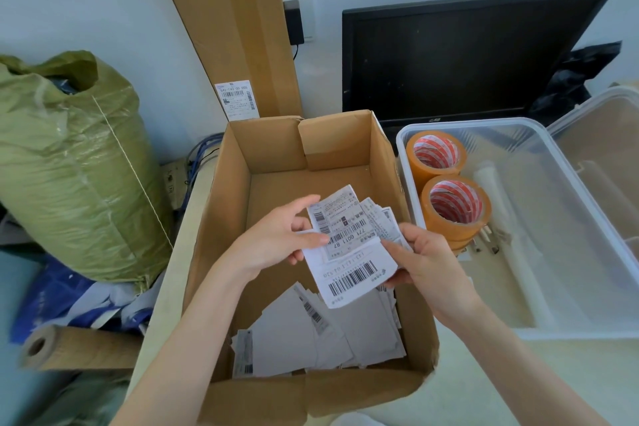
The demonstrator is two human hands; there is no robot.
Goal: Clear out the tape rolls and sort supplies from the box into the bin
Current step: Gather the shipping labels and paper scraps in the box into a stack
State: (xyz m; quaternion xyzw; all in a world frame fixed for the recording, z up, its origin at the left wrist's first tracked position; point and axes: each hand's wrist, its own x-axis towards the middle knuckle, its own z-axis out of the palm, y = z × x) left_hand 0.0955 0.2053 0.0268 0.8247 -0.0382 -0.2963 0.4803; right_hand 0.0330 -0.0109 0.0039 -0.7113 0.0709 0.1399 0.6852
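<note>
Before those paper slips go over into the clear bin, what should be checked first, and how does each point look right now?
1. Both hands hold the labels: ok; left hand and right hand pinch the bundle.
2. Bundle lifted above the cardboard box: ok.
3. Free floor in the clear bin beside the tape rolls: ok.
4. Box emptied: not ok; loose slips remain.
5. Bundle fastened together: cannot tell.

The box point(276, 162) is sitting at centre, loose labels point(311, 332) lying inside at its 6 o'clock. The bin point(539, 128) is standing at 3 o'clock, holding two tape rolls point(449, 197). A monitor point(460, 55) is leaning at 1 o'clock behind both; a sack point(69, 166) is resting at 9 o'clock.
</note>
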